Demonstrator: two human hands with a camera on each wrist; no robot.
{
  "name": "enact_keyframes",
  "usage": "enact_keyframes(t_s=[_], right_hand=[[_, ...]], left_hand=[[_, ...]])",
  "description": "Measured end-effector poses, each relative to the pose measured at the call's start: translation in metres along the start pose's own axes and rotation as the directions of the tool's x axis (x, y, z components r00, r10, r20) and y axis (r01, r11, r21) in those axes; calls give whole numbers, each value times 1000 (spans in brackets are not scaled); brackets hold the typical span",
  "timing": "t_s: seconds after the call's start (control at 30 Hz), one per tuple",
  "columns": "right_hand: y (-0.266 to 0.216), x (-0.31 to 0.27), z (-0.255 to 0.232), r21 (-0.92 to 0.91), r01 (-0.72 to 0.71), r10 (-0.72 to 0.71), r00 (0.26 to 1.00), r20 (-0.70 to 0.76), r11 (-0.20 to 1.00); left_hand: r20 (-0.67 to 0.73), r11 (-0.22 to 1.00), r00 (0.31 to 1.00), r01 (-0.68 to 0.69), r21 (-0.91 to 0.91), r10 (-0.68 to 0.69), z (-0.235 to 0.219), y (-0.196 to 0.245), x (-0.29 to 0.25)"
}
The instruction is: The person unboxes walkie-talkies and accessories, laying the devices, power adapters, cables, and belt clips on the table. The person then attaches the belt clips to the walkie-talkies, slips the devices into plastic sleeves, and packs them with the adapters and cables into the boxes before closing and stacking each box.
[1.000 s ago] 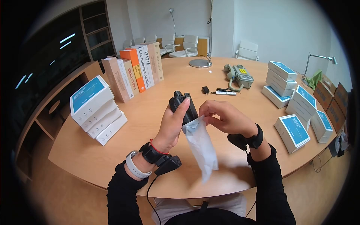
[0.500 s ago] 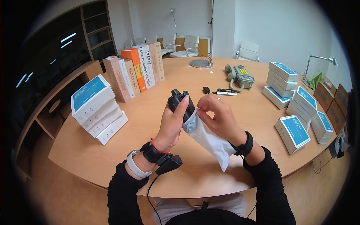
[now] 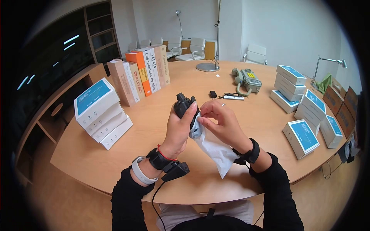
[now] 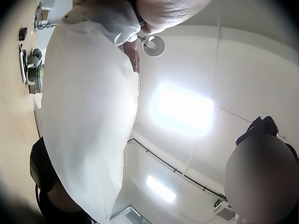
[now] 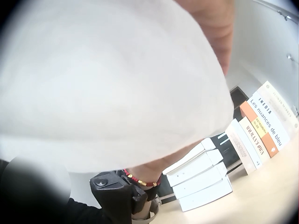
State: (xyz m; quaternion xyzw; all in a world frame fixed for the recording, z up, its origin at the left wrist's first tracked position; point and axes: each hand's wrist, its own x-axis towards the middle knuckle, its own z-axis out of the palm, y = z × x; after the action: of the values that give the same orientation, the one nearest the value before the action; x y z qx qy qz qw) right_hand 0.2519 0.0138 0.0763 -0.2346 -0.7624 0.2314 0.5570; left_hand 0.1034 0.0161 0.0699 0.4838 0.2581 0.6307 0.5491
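Note:
In the head view the left hand (image 3: 178, 129) grips a black device (image 3: 184, 109) above the table, its thumb lying along the near side. A thin white bag (image 3: 216, 148) covers the device's lower end and hangs down to the right. The right hand (image 3: 223, 125) pinches the bag's edge beside the device. Both wrist views are largely filled by the bag (image 4: 91, 107), (image 5: 107, 84), which hides most of the fingers there.
White-and-blue boxes (image 3: 96, 98) are stacked at the left, and more boxes (image 3: 302, 136) stand at the right. Upright books (image 3: 138, 79), a desk phone (image 3: 248, 80), a black adapter (image 3: 212, 94), a white power strip (image 3: 233, 97) and a lamp base (image 3: 208, 67) are farther back.
The right hand has shifted from the bag's near edge to beside the device, still pinching it. The bag's loose end has swung to the right, and the left hand keeps its grip.

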Motion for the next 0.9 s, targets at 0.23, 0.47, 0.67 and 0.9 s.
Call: enact_keyframes(t_s=[0.23,0.47,0.67,0.9], right_hand=[[-7,1,-5,-183,93,-67,987,146,979],[-26,-6,-9,-357,-96,174,966,193,929],[-33,-3,-21,-434,-92,265,896,357,896],[-37,3,-10,-454,-287,482,778,404,843]], left_hand=[[8,997,997,-73,-20,73,-3,-4,4],[-33,993,993,-117,2,117,0,3,1],[-33,959,969,-237,158,245,5,2,-4],[114,885,924,-383,263,366,11,6,-15]])
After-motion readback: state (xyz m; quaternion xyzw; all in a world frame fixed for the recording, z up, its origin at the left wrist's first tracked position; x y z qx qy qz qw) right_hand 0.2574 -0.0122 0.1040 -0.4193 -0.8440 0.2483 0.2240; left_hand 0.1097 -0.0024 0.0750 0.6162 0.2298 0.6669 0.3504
